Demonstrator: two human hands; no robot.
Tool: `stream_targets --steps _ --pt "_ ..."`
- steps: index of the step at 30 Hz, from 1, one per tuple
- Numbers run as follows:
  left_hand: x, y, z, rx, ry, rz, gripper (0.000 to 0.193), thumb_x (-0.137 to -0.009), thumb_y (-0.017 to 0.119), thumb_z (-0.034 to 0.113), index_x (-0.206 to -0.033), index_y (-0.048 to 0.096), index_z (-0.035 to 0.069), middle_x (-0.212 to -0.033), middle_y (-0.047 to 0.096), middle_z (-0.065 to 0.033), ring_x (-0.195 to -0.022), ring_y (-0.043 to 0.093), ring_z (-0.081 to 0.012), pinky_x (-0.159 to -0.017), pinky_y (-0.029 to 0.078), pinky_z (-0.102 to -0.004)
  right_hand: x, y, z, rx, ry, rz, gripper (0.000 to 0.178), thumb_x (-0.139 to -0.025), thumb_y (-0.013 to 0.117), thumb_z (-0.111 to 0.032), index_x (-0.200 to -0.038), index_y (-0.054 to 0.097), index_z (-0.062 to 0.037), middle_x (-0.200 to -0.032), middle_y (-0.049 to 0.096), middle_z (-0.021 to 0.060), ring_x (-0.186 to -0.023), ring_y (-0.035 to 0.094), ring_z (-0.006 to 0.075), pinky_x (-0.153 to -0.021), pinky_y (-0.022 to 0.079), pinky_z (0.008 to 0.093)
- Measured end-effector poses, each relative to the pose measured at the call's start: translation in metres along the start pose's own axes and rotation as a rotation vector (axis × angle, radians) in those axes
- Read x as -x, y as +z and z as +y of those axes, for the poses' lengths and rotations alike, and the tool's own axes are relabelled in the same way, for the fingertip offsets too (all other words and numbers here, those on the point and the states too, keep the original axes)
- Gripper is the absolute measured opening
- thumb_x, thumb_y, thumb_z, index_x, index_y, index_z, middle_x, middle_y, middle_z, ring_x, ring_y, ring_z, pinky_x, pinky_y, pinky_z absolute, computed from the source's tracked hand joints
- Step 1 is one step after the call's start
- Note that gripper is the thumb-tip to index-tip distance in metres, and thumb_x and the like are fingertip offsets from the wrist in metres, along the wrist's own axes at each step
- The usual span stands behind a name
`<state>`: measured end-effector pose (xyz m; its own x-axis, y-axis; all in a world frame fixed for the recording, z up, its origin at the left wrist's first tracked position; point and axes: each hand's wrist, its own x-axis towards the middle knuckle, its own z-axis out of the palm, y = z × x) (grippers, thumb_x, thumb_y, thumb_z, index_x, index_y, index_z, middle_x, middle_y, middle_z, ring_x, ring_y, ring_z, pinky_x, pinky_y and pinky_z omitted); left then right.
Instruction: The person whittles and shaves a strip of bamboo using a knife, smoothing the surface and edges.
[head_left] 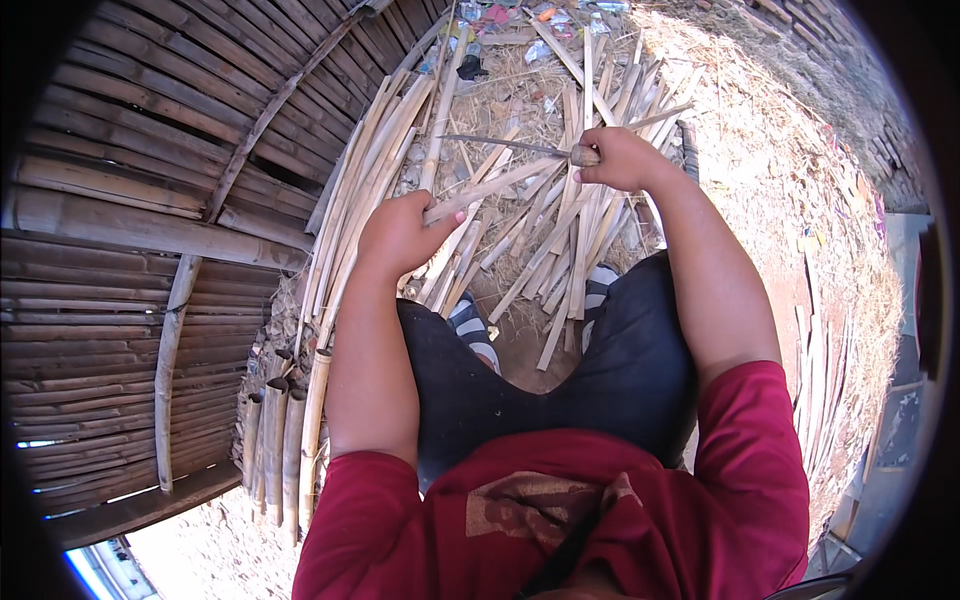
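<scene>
My left hand is closed around the near end of a split bamboo strip, thumb laid along it. The strip slants up to the right, toward my other hand. My right hand grips the short wooden handle of a knife, whose long thin dark blade points left. The blade lies just above the strip, and the two come close together near the handle. Whether they touch there I cannot tell. Beneath both hands a loose pile of cut bamboo strips is spread on the ground between my feet and beyond.
A bamboo-slat wall rises at the left, with long bamboo lengths lying along it. Several hollow bamboo poles stand at the lower left. Straw covers the ground at the right. Scattered litter lies at the far end.
</scene>
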<state>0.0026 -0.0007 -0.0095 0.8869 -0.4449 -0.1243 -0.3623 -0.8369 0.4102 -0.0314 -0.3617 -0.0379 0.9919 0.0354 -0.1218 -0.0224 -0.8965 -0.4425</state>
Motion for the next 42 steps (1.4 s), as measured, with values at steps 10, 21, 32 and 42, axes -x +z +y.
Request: stream_targets --steps 10,21,32,42 --pt "0.0 0.001 0.0 -0.003 0.014 -0.001 0.058 -0.089 0.075 0.059 -0.091 0.073 0.001 -0.081 0.072 -0.022 -0.079 0.071 -0.0416 -0.071 0.054 -0.0507 0.0 -0.004 -0.005 -0.009 0.029 -0.045 0.051 -0.082 0.087 -0.037 -0.116 0.072 -0.0015 -0.112 0.074 0.0222 -0.11 0.07 0.0399 -0.095 0.053 0.0472" --pt "0.002 -0.002 0.007 -0.015 -0.012 -0.042 0.057 -0.088 0.076 0.058 -0.096 0.075 0.002 -0.088 0.074 -0.0219 -0.085 0.073 -0.0409 -0.076 0.055 -0.0505 -0.003 0.0 -0.01 0.009 0.047 -0.118 0.051 -0.082 0.086 -0.038 -0.117 0.072 -0.0024 -0.112 0.074 0.0209 -0.109 0.071 0.039 -0.095 0.053 0.0465" --pt "0.002 -0.001 0.007 0.001 -0.025 -0.045 0.058 -0.088 0.079 0.057 -0.099 0.074 -0.001 -0.084 0.072 -0.0219 -0.08 0.072 -0.0381 -0.073 0.054 -0.046 -0.003 -0.001 -0.019 0.03 0.049 -0.152 0.054 -0.084 0.086 -0.038 -0.122 0.071 -0.0018 -0.117 0.074 0.0225 -0.113 0.07 0.0402 -0.098 0.053 0.0466" --pt "0.002 -0.003 0.01 -0.02 -0.035 -0.074 0.059 -0.088 0.076 0.057 -0.109 0.076 0.002 -0.093 0.076 -0.0228 -0.091 0.074 -0.0411 -0.08 0.057 -0.0503 -0.003 0.0 -0.018 0.037 0.05 -0.141 0.055 -0.084 0.086 -0.036 -0.123 0.07 -0.0013 -0.119 0.074 0.0231 -0.115 0.07 0.0402 -0.099 0.053 0.0463"
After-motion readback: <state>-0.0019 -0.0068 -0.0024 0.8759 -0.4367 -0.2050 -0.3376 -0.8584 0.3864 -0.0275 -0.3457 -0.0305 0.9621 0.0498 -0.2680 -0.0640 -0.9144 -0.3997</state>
